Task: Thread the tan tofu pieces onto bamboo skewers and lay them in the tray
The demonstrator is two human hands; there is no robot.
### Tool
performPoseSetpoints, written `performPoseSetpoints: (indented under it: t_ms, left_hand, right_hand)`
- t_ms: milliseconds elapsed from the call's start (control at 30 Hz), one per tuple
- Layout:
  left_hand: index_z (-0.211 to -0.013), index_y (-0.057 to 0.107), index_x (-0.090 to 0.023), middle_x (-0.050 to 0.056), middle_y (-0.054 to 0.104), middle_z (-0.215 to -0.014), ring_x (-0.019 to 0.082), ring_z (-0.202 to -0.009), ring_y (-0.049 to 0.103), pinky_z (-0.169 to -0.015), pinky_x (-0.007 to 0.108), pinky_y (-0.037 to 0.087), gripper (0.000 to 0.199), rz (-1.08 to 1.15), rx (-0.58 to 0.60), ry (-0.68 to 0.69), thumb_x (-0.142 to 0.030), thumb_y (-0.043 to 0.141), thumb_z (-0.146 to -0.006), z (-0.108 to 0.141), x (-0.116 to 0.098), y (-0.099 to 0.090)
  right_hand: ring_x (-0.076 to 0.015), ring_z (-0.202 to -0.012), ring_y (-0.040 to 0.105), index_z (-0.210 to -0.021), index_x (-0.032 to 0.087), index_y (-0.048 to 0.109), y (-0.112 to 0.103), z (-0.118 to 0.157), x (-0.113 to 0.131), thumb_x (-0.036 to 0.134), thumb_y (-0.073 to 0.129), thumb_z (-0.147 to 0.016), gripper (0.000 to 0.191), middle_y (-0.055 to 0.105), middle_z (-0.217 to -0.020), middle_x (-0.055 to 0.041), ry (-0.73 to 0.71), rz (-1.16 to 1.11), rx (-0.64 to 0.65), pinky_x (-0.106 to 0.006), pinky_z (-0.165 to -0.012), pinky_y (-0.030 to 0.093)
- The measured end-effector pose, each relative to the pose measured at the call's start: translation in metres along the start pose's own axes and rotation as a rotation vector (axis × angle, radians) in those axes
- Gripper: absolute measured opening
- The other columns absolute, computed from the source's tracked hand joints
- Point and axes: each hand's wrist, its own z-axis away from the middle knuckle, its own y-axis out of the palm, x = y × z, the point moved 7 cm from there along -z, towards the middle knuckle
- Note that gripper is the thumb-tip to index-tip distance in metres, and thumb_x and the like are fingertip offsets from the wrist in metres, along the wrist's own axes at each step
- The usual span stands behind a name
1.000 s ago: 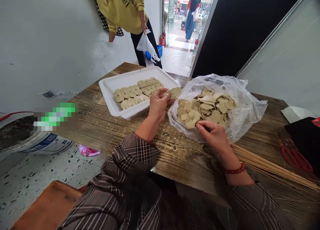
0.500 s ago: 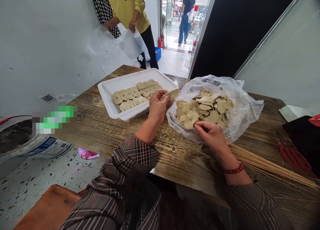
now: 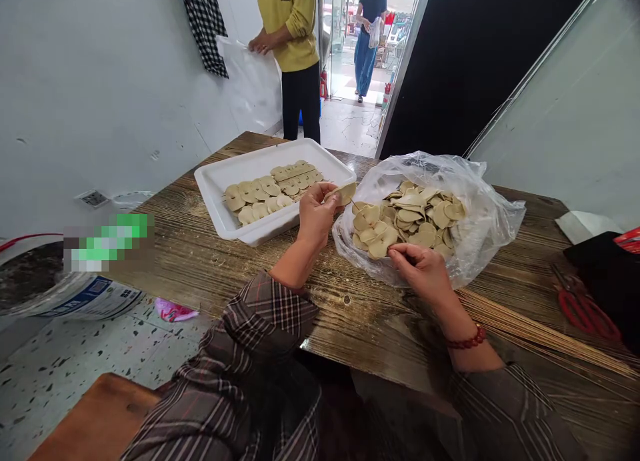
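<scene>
My left hand [image 3: 316, 214] is closed in a pinch on a round, flat beige slice [image 3: 345, 193], held between the tray and the bag. A thin bamboo skewer [image 3: 354, 203] shows its tip beside that slice and runs behind several threaded slices [image 3: 376, 235]. At the lower end of these, my right hand [image 3: 419, 266] pinches the skewer, its end hidden by the fingers. Below and behind lies an open clear plastic bag [image 3: 493, 224] holding a heap of loose slices [image 3: 425, 211]. On the left, a white tray [image 3: 219, 214] holds rows of skewered slices [image 3: 253, 193].
Loose bamboo skewers [image 3: 540, 331] lie on the wooden table [image 3: 240, 274] at right, near red-handled scissors [image 3: 587, 307]. A bucket [image 3: 95, 294] stands left of the table. Beyond it, a person in yellow [image 3: 295, 27] handles plastic sheeting; another person [image 3: 369, 37] is at the doorway.
My hands and the slices have hardly moved. The person in yellow has straightened and shifted right with the plastic sheeting. The person at the doorway has come a little nearer.
</scene>
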Motion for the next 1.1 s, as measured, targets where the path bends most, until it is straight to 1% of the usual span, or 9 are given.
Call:
performPoseSetpoints:
  t_ms: [167, 400, 567, 667, 800, 1100]
  left_hand:
    - [-0.079, 0.06, -0.018, 0.001, 0.059, -0.084, 0.011, -0.075, 0.058, -0.064, 0.024, 0.055, 0.007, 0.015, -0.029, 0.009, -0.013, 0.063, -0.076, -0.0017, 0.0, -0.0032]
    - [-0.078, 0.06, -0.018, 0.0, 0.059, -0.082, 0.011, -0.075, 0.057, -0.064, 0.024, 0.055, 0.008, 0.031, -0.041, 0.023, -0.011, 0.063, -0.075, -0.0026, 0.0, -0.0048]
    - [-0.077, 0.061, -0.018, 0.0, 0.058, -0.079, 0.01, -0.072, 0.054, -0.062, 0.022, 0.051, 0.008, 0.009, -0.057, 0.049, -0.011, 0.063, -0.075, -0.0038, -0.0005, -0.0072]
    - [-0.077, 0.061, -0.018, 0.0, 0.058, -0.076, 0.009, -0.068, 0.052, -0.059, 0.02, 0.048, 0.007, -0.01, -0.064, 0.057, -0.011, 0.063, -0.076, -0.0038, -0.0013, -0.0081]
    - [-0.078, 0.061, -0.019, 0.0, 0.059, -0.077, 0.009, -0.069, 0.053, -0.06, 0.021, 0.049, 0.006, -0.005, -0.056, 0.056, -0.013, 0.064, -0.075, -0.0031, -0.0013, -0.0072]
    - [-0.078, 0.06, -0.018, 0.0, 0.059, -0.081, 0.009, -0.072, 0.054, -0.063, 0.021, 0.049, 0.007, -0.02, -0.021, 0.045, -0.013, 0.063, -0.075, -0.003, 0.0013, -0.0036]
  right_hand:
    - [-0.0176, -0.065, 0.065, -0.08, 0.017, 0.075, 0.0004, 0.0007, 0.001, 0.033, 0.057, -0.086, 0.025, 0.072, -0.07, -0.0035, -0.025, -0.003, 0.0, -0.027, -0.063, 0.048]
    - [-0.0178, -0.065, 0.065, -0.081, 0.017, 0.075, 0.0, 0.001, 0.0013, 0.033, 0.058, -0.086, 0.024, 0.072, -0.07, -0.0036, -0.025, -0.009, -0.005, -0.027, -0.062, 0.048]
    - [-0.0175, -0.064, 0.065, -0.08, 0.017, 0.075, -0.0029, 0.001, 0.0016, 0.032, 0.058, -0.085, 0.023, 0.072, -0.069, -0.0032, -0.022, -0.014, -0.016, -0.027, -0.063, 0.049]
    - [-0.0179, -0.067, 0.066, -0.08, 0.017, 0.075, -0.003, 0.0015, 0.0042, 0.032, 0.058, -0.085, 0.023, 0.073, -0.073, -0.0038, -0.031, -0.016, -0.003, -0.027, -0.064, 0.049]
    - [-0.018, -0.067, 0.067, -0.079, 0.017, 0.075, -0.0008, 0.002, 0.0064, 0.032, 0.058, -0.085, 0.023, 0.074, -0.074, -0.004, -0.042, -0.01, 0.022, -0.027, -0.064, 0.05]
    - [-0.0186, -0.068, 0.068, -0.079, 0.018, 0.075, 0.0005, 0.0006, 0.0032, 0.031, 0.058, -0.085, 0.023, 0.075, -0.076, -0.0043, -0.049, 0.012, 0.021, -0.028, -0.065, 0.05]
